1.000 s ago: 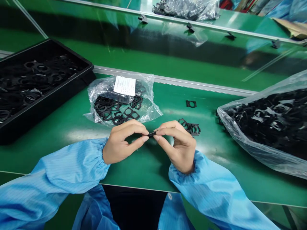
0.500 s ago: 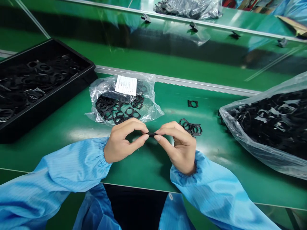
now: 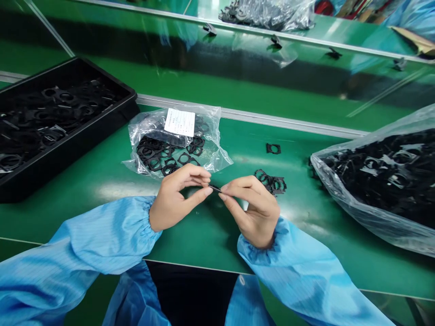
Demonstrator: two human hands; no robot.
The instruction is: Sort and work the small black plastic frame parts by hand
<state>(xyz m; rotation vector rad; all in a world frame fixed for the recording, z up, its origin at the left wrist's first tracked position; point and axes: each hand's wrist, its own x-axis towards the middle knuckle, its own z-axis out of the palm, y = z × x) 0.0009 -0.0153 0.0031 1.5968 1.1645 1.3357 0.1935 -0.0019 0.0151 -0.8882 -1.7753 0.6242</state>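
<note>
Between my two hands, above the green table, is a small thin black plastic part (image 3: 215, 188), seen nearly edge-on and tilted. My left hand (image 3: 178, 197) pinches its left end with thumb and fingers. At its right end, the thumb and fingertips of my right hand (image 3: 254, 206) are closed on it. Beyond my left hand lies a clear plastic bag (image 3: 214, 154) with a white label, holding black ring-shaped parts (image 3: 154, 163). Just behind my right hand is a small pile of black ring parts (image 3: 272, 182). One single black square frame (image 3: 273, 148) with a round opening lies farther back.
A black bin (image 3: 112, 106) full of black parts stands at the left. On the right, a large open clear bag (image 3: 343, 203) is filled with similar parts. Behind the table's metal edge strip (image 3: 288, 123) rises a clear panel with black clips (image 3: 276, 41); another bag (image 3: 272, 13) lies beyond.
The black part has tipped from level, its right end now lower. My left fingers have loosened slightly and lifted a little; my right hand stays at its end.
</note>
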